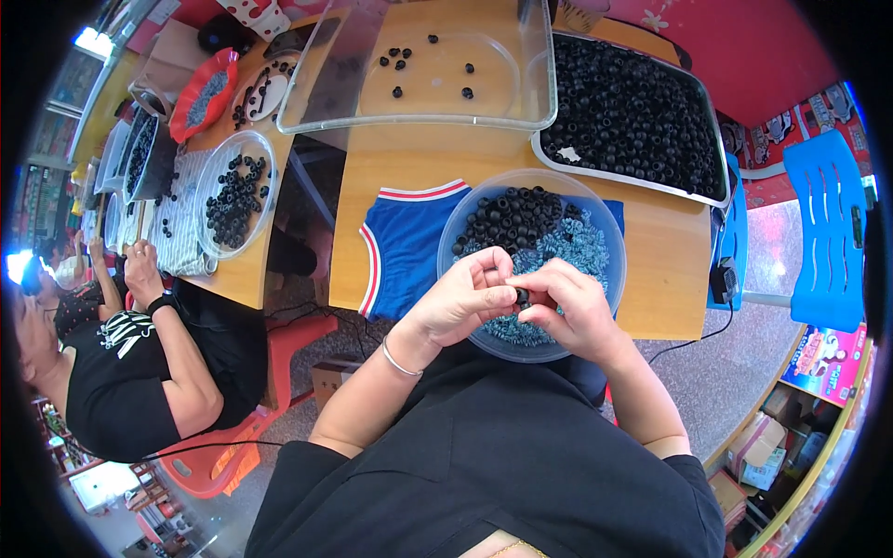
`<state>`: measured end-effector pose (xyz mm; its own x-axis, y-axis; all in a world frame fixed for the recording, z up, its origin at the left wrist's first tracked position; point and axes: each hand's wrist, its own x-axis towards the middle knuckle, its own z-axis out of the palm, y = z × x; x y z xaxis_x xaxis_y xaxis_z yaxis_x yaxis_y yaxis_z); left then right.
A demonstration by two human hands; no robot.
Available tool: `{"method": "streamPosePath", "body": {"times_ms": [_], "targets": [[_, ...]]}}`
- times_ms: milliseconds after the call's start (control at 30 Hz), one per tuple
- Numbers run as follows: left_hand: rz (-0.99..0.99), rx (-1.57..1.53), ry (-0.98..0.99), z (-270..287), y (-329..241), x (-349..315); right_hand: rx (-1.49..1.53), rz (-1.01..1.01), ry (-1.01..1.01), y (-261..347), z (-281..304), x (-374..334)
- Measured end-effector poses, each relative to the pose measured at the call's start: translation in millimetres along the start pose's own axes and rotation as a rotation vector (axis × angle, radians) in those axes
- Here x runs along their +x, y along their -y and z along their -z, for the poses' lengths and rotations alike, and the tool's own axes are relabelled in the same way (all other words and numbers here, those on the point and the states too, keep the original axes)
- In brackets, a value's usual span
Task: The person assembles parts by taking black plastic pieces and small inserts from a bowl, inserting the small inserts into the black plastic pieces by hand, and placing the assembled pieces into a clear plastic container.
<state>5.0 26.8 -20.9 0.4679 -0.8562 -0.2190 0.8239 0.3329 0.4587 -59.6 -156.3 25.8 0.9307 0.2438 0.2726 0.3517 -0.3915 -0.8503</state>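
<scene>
Over a round clear plastic bowl (453, 202), my left hand (465, 296) and my right hand (572, 312) meet with their fingertips together. Between the thumbs and fingers of both is a small black bead-like part (523, 298), partly hidden by the fingertips. The bowl holds a heap of black round parts (516, 216) with holes on its far left side. Small blue-grey coiled pieces (572, 249) fill its right and near side. A metal bangle sits on my left wrist.
A blue cloth (406, 232) with red-white trim lies beside the bowl. Behind are a clear bin (419, 124) with a few black parts and a full tray (633, 191). Co-workers sit left, near a dish (270, 200) of black parts. A blue chair (826, 223) stands right.
</scene>
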Motion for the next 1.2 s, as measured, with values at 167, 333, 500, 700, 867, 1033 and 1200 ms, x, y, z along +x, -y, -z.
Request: {"method": "streamPosePath", "body": {"times_ms": [167,333,500,700,867,1033,1200], "targets": [[-0.076,0.01,-0.069,-6,7,-1,-0.05,-0.01,-0.135,-5,-6,-3],[-0.144,0.03,-0.092,-11,5,0,-0.106,-0.046,-0.225,4,-9,-1],[-0.191,0.015,-0.109,-16,4,2,-0.184,0.004,-0.404,2,-16,-2],[-0.225,-0.017,-0.121,-13,7,5,-0.288,0.119,-0.46,1,-15,1],[-0.217,-0.031,-0.141,-12,7,6,-0.216,0.014,-0.402,2,-12,0],[-0.209,0.005,-0.137,-11,7,5,-0.148,-0.027,-0.344,2,-9,1],[-0.201,0.065,-0.158,-13,2,4,-0.096,-0.17,-0.282,11,-7,5]]}}
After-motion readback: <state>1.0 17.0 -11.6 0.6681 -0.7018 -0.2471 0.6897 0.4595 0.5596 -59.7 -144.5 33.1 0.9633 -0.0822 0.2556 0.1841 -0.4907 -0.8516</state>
